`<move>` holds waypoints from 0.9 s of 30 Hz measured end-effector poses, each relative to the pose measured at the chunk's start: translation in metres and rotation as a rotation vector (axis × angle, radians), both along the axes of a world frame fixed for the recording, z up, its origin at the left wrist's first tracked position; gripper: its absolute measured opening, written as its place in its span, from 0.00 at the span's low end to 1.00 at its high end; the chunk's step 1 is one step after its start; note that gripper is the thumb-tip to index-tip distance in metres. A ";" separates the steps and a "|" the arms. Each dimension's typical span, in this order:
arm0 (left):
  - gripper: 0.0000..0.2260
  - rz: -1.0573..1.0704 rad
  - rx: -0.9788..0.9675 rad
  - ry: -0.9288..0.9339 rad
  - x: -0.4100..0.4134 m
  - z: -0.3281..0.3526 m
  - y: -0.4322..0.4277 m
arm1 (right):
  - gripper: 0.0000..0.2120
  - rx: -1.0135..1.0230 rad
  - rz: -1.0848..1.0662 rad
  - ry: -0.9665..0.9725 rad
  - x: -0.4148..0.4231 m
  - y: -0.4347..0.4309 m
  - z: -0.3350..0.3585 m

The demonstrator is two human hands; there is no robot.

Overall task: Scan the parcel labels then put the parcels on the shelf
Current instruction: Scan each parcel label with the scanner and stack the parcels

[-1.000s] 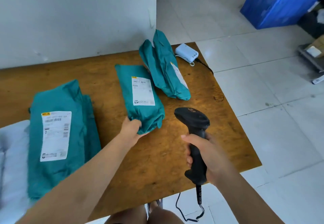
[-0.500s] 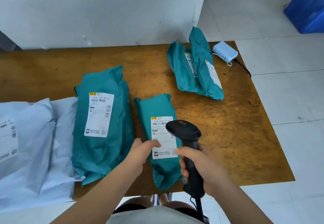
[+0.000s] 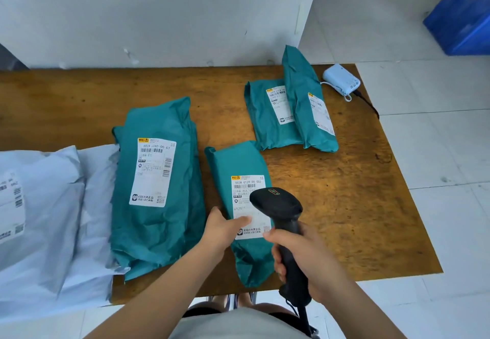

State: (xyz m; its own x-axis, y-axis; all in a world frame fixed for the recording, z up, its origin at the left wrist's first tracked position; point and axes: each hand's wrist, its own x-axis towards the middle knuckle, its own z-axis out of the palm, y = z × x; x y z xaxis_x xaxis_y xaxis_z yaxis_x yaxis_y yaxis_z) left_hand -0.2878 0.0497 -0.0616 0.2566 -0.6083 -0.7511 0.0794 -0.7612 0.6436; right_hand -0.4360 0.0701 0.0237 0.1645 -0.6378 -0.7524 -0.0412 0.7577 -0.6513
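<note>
Teal parcel (image 3: 238, 164) is lying label-up at the front edge of the desk (image 3: 344, 206), left hand (image 3: 225, 230) pressing it flat with straight fingers (image 3: 242, 221), right hand (image 3: 310, 256) gripping the barcode scanner (image 3: 278, 206), which should be aiming squarely at the barcode (image 3: 248, 186).

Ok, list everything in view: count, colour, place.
table: one, brown wood, centre of view.
large parcel: one, maybe a second beneath, teal, left of centre.
small parcel: one, teal, near edge, centre.
far parcels: two, teal, overlapping, far right.
pale parcels: two, grey-white, overlapping, left edge.
scanner: one, black, over small parcel's label.
device: one, light blue, table's far right corner.
crate: one, blue, floor, top right.
left hand: one, fingers flat on small parcel's label.
right hand: one, grips scanner handle.
</note>
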 end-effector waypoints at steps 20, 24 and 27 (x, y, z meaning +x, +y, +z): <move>0.33 -1.015 -0.252 -1.090 -0.008 -0.010 -0.035 | 0.10 -0.009 -0.108 0.055 -0.001 0.005 0.006; 0.34 -0.914 -0.144 -1.126 0.006 -0.003 -0.042 | 0.09 0.008 -0.144 0.063 -0.001 0.003 0.006; 0.36 -0.968 -0.245 -1.160 0.010 0.001 -0.045 | 0.08 0.005 -0.194 0.063 -0.002 -0.002 0.008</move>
State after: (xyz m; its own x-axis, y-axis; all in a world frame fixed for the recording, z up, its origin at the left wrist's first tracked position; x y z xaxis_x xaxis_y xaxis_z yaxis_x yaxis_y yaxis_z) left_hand -0.2777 0.0048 -0.0611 0.0573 -0.9579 -0.2813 -0.9894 -0.0921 0.1123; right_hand -0.4377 0.0680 0.0315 -0.0089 -0.6494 -0.7604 0.0651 0.7584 -0.6485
